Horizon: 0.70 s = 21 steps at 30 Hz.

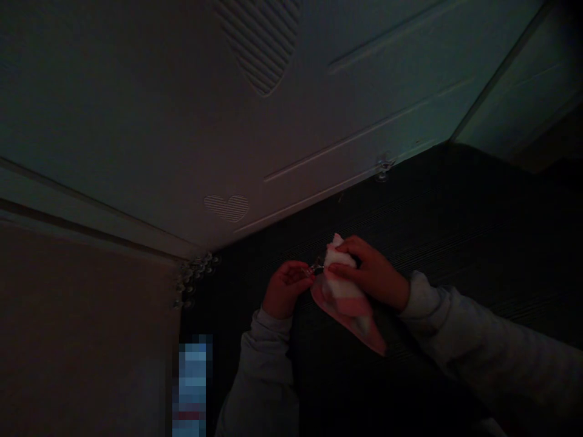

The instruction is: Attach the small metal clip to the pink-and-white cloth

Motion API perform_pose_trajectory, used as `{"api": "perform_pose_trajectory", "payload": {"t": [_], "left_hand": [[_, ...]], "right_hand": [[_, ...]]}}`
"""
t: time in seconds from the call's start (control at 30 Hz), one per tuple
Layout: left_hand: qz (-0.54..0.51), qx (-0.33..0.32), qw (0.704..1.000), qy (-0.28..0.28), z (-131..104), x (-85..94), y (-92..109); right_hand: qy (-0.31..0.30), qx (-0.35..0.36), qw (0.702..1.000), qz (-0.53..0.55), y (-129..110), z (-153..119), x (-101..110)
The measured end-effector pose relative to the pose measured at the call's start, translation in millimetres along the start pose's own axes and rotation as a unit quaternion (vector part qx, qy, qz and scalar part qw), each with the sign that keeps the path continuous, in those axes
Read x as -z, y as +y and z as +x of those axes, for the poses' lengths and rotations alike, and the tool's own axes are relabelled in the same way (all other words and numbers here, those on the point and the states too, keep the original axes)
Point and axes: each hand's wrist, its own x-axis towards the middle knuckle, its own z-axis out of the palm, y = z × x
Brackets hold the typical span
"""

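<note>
At lower centre, a small clear ornament (314, 269) is pinched by the left hand's (285, 286) fingers against a striped pink-and-white cloth (348, 308), gripped by the right hand's (371, 270); similar ornaments (195, 276) are clustered left of centre, beside a heart-embossed panel (150, 133).

Near-black flat surface (455, 224) with fine parallel grain — can't tell from here whether floor or tabletop. I see small clear, shiny pieces (197, 273) clustered at far left corner — few glinting, see-through bits (383, 171) along far edge, farther right.
</note>
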Motion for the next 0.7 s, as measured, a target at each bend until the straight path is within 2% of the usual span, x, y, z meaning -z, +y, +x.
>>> {"api": "perform_pose_trajectory", "payload": {"t": [0.1, 0.23, 0.43, 0.7], "left_hand": [[0.031, -0.001, 0.999, -0.018, -1, -1.0, 1], [0.048, 0.0, 0.998, -0.045, -2, -1.9, 2], [0.07, 0.023, 0.996, -0.048, -3, -2.8, 5], [0.073, 0.038, 0.994, -0.079, -5, -8.3, 11]], "right_hand": [[0.006, 0.018, 1.0, 0.003, 0, 1, 0], [-0.017, 0.035, 0.999, 0.005, -1, 0, -1], [-0.037, 0.047, 0.998, 0.0, -1, -1, -1], [-0.061, 0.052, 0.997, 0.004, 0, -3, -2]]}}
